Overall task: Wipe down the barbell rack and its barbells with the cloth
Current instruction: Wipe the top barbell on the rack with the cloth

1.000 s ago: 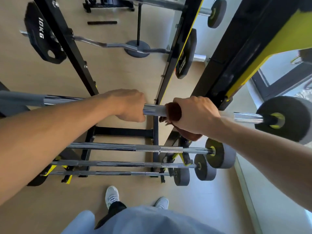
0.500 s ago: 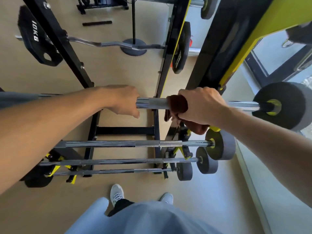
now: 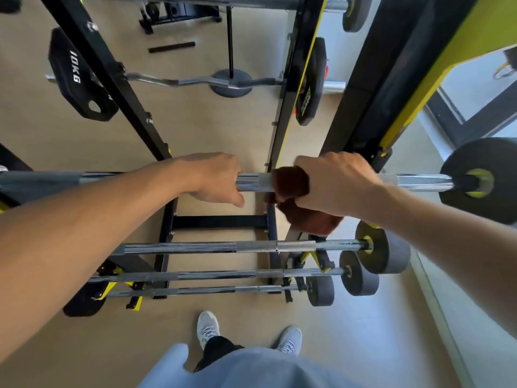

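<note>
Right hand [image 3: 333, 183] curled over the top barbell [image 3: 251, 182], gripping a dark red-brown cloth [image 3: 291, 182] wrapped round the chrome shaft; loose cloth tail hangs below the hand. Wrapping the shaft likely lets one pass clean all the way round.

Left hand [image 3: 215, 177] closed on the same bar, just beside the cloth with a short bare stretch of shaft between them. Probably steadying the bar so it doesn't roll or slide in its cradles while the other hand rubs.

Room to move: outward from the right hand the shaft runs bare to the grey weight plate [image 3: 486, 180], which stops the stroke on that side. Inward, the left hand blocks unless it shifts. A black-and-yellow rack upright [image 3: 296, 107] stands right behind the cloth, knuckles close to it, so pinch risk there. Beyond the left hand the bar is hidden under the forearm; far end not visible.

Below the hands three more barbells sit stepped on the rack [image 3: 221, 222], nearest one [image 3: 223, 247] just under the cloth tail; from here they look not yet done, can't confirm. An EZ curl bar [image 3: 179, 82] and a 10KG plate [image 3: 75, 77] sit beyond the hands. Judged: early-to-mid task, wiping the top bar.
</note>
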The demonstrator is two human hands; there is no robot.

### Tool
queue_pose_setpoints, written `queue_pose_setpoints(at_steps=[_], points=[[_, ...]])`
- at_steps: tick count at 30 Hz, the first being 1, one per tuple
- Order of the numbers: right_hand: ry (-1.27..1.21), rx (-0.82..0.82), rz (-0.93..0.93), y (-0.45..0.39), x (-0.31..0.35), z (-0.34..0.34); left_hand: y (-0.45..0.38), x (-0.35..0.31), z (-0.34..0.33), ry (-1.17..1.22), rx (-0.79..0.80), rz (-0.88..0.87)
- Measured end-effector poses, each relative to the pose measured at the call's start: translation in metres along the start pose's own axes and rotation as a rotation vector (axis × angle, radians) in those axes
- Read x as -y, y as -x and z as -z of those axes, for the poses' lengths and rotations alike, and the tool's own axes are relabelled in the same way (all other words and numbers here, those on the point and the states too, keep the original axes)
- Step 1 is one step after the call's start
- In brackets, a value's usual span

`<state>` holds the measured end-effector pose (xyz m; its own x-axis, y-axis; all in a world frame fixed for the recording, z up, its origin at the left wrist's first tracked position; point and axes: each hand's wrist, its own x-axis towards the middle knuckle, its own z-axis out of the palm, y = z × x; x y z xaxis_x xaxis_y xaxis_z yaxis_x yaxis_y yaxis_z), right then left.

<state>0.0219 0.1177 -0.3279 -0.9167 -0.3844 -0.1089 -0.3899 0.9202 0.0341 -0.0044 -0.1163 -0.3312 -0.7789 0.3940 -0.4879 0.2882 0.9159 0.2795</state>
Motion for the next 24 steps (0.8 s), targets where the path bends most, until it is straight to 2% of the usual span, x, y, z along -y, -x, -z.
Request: queue_pose_setpoints(at_steps=[5, 13, 19, 24], points=[[0.022, -0.01, -0.061, 0.01, -0.013, -0.001, -0.003, 0.003, -0.002, 0.029, 0.031, -0.006], [-0.031, -0.06, 0.094, -0.029, 0.062, -0.006, -0.001, -0.001, 0.001, 0.05, -0.01, -0.022], [0.022, 0.048, -0.029, 0.005, -0.012, 0.004, -0.003, 0.003, 0.0, 0.01, 0.004, -0.025], [0.043, -0.015, -0.067, 0.002, -0.003, 0.0, -0.008, 0.003, 0.0, 0.003, 0.024, -0.022]])
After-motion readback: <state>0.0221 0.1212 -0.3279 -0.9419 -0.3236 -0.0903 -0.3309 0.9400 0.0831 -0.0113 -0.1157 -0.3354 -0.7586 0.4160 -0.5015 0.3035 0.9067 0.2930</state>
